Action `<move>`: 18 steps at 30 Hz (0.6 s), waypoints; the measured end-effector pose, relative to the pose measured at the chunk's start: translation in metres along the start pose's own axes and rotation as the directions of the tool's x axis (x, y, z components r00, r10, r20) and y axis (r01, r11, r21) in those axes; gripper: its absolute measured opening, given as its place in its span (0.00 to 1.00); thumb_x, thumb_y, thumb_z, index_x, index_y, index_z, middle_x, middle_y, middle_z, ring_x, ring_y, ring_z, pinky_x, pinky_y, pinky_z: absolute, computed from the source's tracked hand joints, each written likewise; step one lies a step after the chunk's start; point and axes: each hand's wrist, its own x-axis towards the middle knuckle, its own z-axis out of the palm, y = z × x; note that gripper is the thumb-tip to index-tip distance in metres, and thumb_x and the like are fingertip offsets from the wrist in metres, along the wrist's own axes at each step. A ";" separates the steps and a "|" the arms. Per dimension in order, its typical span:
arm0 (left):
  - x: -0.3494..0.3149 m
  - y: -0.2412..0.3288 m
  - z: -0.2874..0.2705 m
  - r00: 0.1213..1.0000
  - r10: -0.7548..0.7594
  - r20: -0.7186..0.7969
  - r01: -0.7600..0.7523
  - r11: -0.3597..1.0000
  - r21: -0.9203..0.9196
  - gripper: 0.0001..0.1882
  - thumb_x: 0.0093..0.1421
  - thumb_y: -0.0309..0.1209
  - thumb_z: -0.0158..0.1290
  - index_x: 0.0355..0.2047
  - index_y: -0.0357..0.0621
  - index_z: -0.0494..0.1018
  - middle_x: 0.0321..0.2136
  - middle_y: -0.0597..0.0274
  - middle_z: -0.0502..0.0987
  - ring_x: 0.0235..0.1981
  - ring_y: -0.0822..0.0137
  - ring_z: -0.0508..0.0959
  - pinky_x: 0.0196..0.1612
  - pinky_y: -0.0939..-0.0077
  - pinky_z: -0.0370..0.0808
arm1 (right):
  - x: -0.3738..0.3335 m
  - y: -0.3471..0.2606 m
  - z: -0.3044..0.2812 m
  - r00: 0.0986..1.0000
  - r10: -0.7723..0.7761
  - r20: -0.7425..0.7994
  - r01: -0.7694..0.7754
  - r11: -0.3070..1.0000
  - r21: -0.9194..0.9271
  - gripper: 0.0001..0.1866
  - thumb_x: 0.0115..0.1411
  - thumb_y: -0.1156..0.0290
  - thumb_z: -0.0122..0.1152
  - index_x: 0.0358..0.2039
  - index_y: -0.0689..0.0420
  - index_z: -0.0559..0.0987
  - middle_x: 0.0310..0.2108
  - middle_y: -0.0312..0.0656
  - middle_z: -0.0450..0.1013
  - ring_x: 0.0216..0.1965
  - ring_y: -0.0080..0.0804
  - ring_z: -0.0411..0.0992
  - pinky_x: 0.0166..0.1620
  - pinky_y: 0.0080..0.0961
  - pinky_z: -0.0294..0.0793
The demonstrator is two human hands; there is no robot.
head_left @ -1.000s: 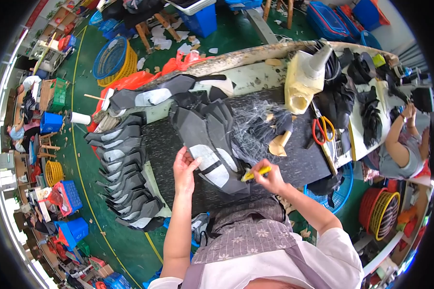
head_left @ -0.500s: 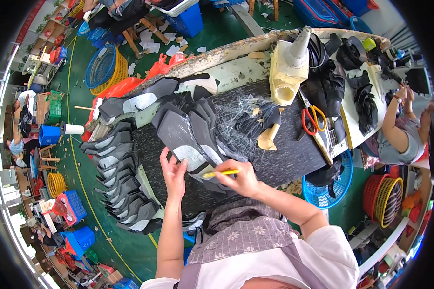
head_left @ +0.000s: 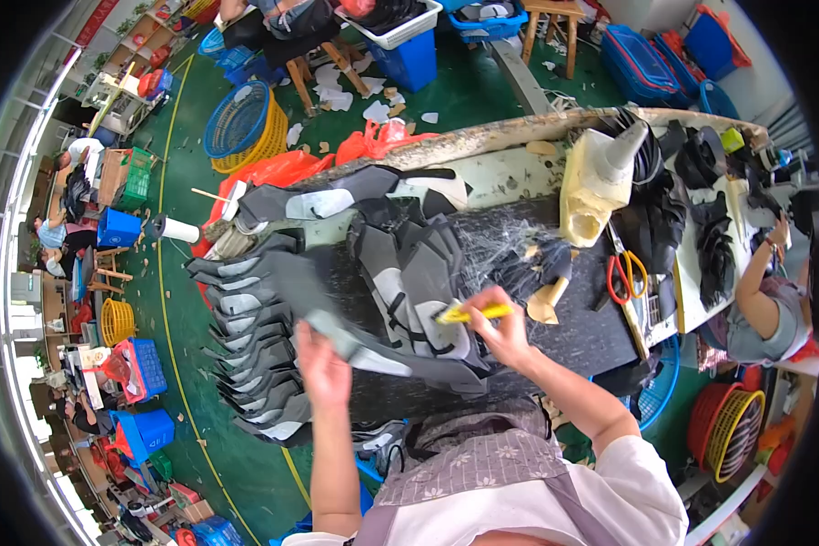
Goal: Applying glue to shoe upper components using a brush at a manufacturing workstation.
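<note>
My left hand (head_left: 323, 366) pinches the edge of a dark grey shoe-upper piece (head_left: 393, 360) with pale grey patches, raised and blurred at its far end. In my right hand (head_left: 503, 329) is a slim yellow hand tool (head_left: 482, 312), whose exact kind I cannot make out. Its tip is over a pile of similar shoe-upper pieces (head_left: 428, 273) on the black work mat (head_left: 573, 318). To the left, several more pieces stand in an overlapping row (head_left: 257, 350). Another piece (head_left: 323, 202) lies along the table's far side.
Tangled clear threads (head_left: 500, 259), orange-and-yellow-handled scissors (head_left: 624, 276) and a cream block with a cone (head_left: 593, 187) are on the table. A blue basket (head_left: 660, 387) stands by the near right edge. Another person (head_left: 764, 291) sits at the right.
My left hand has lifted one shoe-upper piece off the pile and swung it to the left. The right hand, still gripping the yellow tool, has moved slightly right. The whole view has shifted.
</note>
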 end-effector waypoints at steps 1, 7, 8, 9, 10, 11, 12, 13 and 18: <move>0.023 0.015 0.003 0.999 0.017 0.033 -0.014 0.997 -0.069 0.24 0.56 0.19 0.46 0.54 0.42 0.57 0.47 0.58 0.69 0.47 0.64 0.71 0.52 0.65 0.67 | -0.007 0.004 -0.007 0.999 0.021 -0.036 -0.018 0.997 0.076 0.07 0.56 0.72 0.56 0.29 0.60 0.69 0.29 0.41 0.73 0.26 0.23 0.69 0.31 0.21 0.70; 0.190 -0.020 -0.056 0.965 0.189 -0.179 -0.210 0.972 -0.106 0.26 0.54 0.16 0.47 0.53 0.47 0.56 0.43 0.58 0.69 0.43 0.63 0.71 0.47 0.65 0.69 | -0.015 -0.007 -0.048 0.915 0.122 -0.385 -0.035 0.973 0.227 0.05 0.60 0.73 0.51 0.31 0.59 0.66 0.31 0.43 0.73 0.23 0.19 0.66 0.27 0.16 0.67; 0.210 -0.037 -0.054 0.946 0.172 -0.276 -0.208 0.973 -0.104 0.25 0.54 0.15 0.45 0.51 0.46 0.57 0.43 0.57 0.69 0.43 0.62 0.71 0.47 0.64 0.70 | -0.015 -0.003 -0.061 0.884 0.131 -0.448 -0.032 0.975 0.222 0.05 0.60 0.72 0.51 0.31 0.60 0.66 0.31 0.43 0.73 0.22 0.19 0.66 0.26 0.16 0.67; 0.227 -0.051 -0.056 0.922 0.163 -0.352 -0.203 0.976 -0.081 0.21 0.55 0.16 0.45 0.49 0.44 0.61 0.42 0.56 0.71 0.43 0.61 0.72 0.47 0.65 0.69 | -0.015 -0.001 -0.073 0.861 0.110 -0.496 -0.023 0.984 0.178 0.06 0.60 0.72 0.50 0.31 0.60 0.66 0.31 0.42 0.73 0.22 0.18 0.66 0.26 0.15 0.67; 0.242 -0.059 -0.066 0.889 0.160 -0.429 -0.203 0.978 -0.056 0.18 0.55 0.17 0.45 0.47 0.43 0.64 0.41 0.55 0.72 0.43 0.61 0.72 0.48 0.65 0.69 | -0.014 0.000 -0.085 0.840 0.087 -0.535 -0.016 0.991 0.136 0.06 0.61 0.71 0.50 0.31 0.60 0.67 0.30 0.42 0.73 0.21 0.18 0.66 0.25 0.15 0.66; 0.259 -0.047 -0.103 0.889 0.190 -0.417 -0.228 0.973 -0.044 0.17 0.56 0.20 0.45 0.47 0.40 0.63 0.42 0.54 0.71 0.45 0.59 0.71 0.49 0.65 0.68 | -0.008 0.000 -0.093 0.839 0.037 -0.542 0.007 0.997 0.080 0.07 0.61 0.70 0.51 0.31 0.60 0.68 0.30 0.40 0.73 0.20 0.17 0.65 0.25 0.15 0.66; 0.268 -0.031 -0.139 0.888 0.218 -0.406 -0.251 0.967 -0.030 0.16 0.57 0.23 0.45 0.48 0.38 0.63 0.42 0.54 0.70 0.46 0.58 0.71 0.51 0.64 0.67 | 0.000 0.003 -0.100 0.826 0.009 -0.563 0.021 0.999 0.046 0.06 0.60 0.71 0.53 0.31 0.60 0.71 0.27 0.37 0.72 0.20 0.16 0.64 0.25 0.13 0.65; 0.266 -0.043 -0.127 0.937 0.063 -0.343 -0.120 0.982 -0.147 0.17 0.58 0.25 0.44 0.48 0.36 0.63 0.43 0.54 0.70 0.46 0.57 0.70 0.53 0.63 0.65 | 0.004 0.007 -0.120 0.775 -0.013 -0.632 0.008 1.000 -0.011 0.06 0.59 0.71 0.54 0.30 0.60 0.71 0.25 0.35 0.71 0.20 0.15 0.64 0.24 0.12 0.64; 0.186 -0.038 -0.076 0.885 0.324 -0.335 -0.169 0.893 0.417 0.20 0.56 0.34 0.50 0.47 0.37 0.66 0.43 0.60 0.71 0.46 0.62 0.69 0.52 0.68 0.64 | 0.050 0.013 -0.171 0.767 -0.095 -0.635 -0.187 0.913 -0.362 0.06 0.57 0.70 0.57 0.29 0.59 0.73 0.23 0.35 0.70 0.17 0.19 0.66 0.21 0.17 0.64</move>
